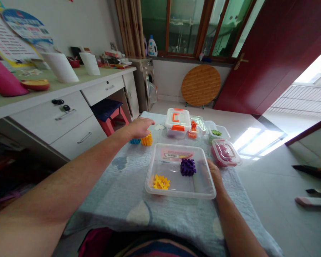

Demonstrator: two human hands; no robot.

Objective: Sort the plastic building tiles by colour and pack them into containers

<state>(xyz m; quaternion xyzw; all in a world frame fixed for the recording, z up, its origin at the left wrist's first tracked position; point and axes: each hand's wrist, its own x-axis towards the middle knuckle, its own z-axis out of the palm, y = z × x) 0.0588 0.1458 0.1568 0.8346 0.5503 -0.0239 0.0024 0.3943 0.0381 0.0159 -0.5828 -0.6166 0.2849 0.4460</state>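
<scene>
My left hand (142,127) reaches across to the far left of the cloth-covered table, just above a yellow-orange block of gear-shaped pieces (147,139). Its visible fingers are stretched out and apart; whether they touch the block is hard to see. Beside that block lies a blue gear block (135,141), partly covered by the hand. In front of me stands a lidless clear plastic box (180,194), and my right hand (215,175) grips its right side, fingers partly hidden. Inside are a purple gear block (188,167) and a yellow gear piece (161,182).
Behind the box is a lidded container with orange clips (178,123). Right of it are a clear tub with orange pieces (192,132), one with green pieces (216,132), and a lidded tub of pinkish-red contents (224,153). A desk (107,80) runs along the left.
</scene>
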